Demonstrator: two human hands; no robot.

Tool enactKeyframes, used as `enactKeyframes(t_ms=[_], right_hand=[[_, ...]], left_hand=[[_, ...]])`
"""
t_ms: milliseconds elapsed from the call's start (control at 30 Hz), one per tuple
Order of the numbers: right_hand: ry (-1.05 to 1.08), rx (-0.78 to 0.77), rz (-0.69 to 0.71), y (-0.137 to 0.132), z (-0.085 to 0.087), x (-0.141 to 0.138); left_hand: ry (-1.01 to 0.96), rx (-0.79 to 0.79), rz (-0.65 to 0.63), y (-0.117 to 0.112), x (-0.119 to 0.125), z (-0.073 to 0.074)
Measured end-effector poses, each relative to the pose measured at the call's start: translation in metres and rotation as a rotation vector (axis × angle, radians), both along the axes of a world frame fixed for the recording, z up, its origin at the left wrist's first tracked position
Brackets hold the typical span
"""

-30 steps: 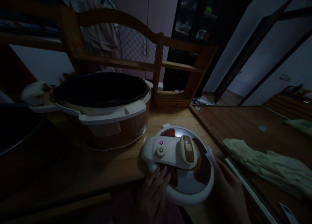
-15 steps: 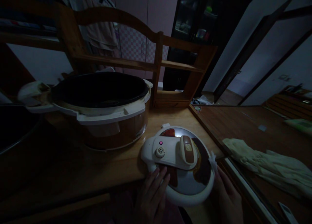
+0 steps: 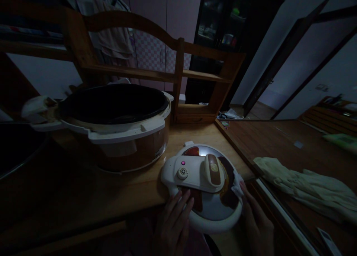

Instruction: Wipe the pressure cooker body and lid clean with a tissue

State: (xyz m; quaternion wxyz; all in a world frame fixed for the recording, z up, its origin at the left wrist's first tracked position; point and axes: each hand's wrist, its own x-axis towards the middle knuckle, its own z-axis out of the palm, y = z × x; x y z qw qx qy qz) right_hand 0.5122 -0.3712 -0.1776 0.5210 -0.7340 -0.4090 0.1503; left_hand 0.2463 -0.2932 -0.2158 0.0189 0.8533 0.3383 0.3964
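A round pressure cooker lid (image 3: 195,172), white-rimmed with a brown-and-white handle, lies on the wooden desk (image 3: 136,193) near its front edge. My left hand (image 3: 175,219) rests on the lid's near left rim with fingers stretched out. At the lid's right rim, my right hand (image 3: 255,211) pinches a crumpled white tissue (image 3: 237,185) that lies against the top surface. Left of the lid stands the open electric pressure cooker body (image 3: 134,148), with a black inner pot (image 3: 117,103) in it.
A second dark pot (image 3: 19,148) sits at the far left. Behind the cooker rises a wooden shelf frame (image 3: 180,62). Right of the desk, a lower brown surface (image 3: 259,137) bears a pale cloth (image 3: 304,185) and a phone-like device (image 3: 329,241).
My right hand has moved the tissue from the lid's outer rim inward onto its top surface. My left hand stays in the same place on the lid.
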Motion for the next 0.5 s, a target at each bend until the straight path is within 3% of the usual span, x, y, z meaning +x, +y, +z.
enactKeyframes(t_ms=[267, 500], right_hand=[[0.043, 0.011, 0.002, 0.047, 0.011, 0.027], [0.007, 0.033, 0.174, 0.082, 0.028, 0.047]], left_hand=[[0.008, 0.011, -0.016, 0.001, 0.001, 0.002], [0.016, 0.042, -0.004, 0.003, 0.000, 0.000]])
